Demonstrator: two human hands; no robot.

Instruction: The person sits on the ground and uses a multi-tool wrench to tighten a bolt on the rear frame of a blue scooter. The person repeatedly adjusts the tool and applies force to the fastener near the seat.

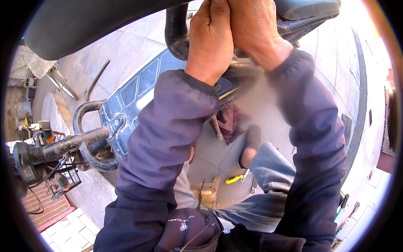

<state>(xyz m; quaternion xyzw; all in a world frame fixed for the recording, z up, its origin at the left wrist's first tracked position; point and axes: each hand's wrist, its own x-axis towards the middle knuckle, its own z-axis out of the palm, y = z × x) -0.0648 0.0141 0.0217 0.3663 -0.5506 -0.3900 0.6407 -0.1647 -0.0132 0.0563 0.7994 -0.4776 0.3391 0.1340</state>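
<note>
My left hand [211, 44] and my right hand [257, 30] are raised side by side at the top of the picture, touching one another. The left hand's fingers curl in with the thumb against the right hand; whatever it may hold is hidden. The right hand's fingers run out past the upper edge. Both hands are over a vehicle frame, next to a thick black bent tube [177, 35]. To their left hangs a long black padded part [92, 27], and to their right a blue-grey padded seat [308, 9]. Under my left forearm lies the vehicle's blue floor panel [136, 86].
Bent metal guard tubes [79, 115] jut out at the left. Below the frame are a dark red cloth [228, 126], a yellow-handled tool [234, 179] and a wooden block [208, 196] between my legs. A dark rod [98, 80] lies on the paving. Pale haze hangs between my forearms.
</note>
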